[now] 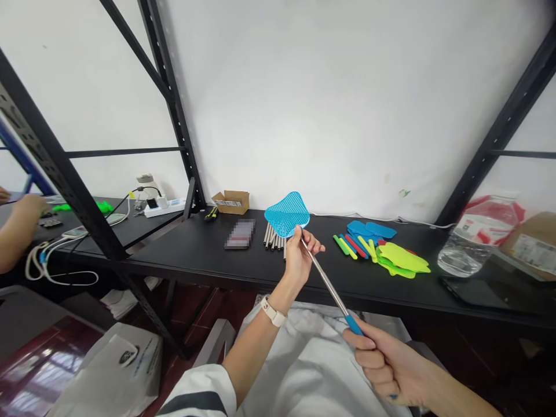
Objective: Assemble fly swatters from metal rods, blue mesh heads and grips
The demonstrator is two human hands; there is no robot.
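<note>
**Q:** What lies at the far left?
**A:** A co-worker's bare forearm, then a white plastic power strip.

**Q:** What follows on the desk?
**A:** The desk is smooth and matt black. On it are a cutter with yellow-green trim, an open box of brown cardboard, a flat rectangular slab with its face pixelated, and slim, round metal rods.

**Q:** Where is the swatter?
**A:** Raised in front of the desk, slanting between both hands. Its head is blue, perforated and rounded-triangular; its shaft is a thin, shiny metal tube; its grip is a blue cylinder.

**Q:** State of the left hand?
**A:** Thumb and forefinger are pinched on the swatter just below the head; the other fingers are loosely bent. A pale band circles the wrist.

**Q:** And the right hand?
**A:** Fingers are closed in a fist around the grip, thumb laid along it.

**Q:** What completes the right side?
**A:** Straight, round-ended sticks in green, red, blue and yellow-green; flat blue heads; stacked, lobed green heads; a clear, ribbed bottle; and a brown carton.
</note>
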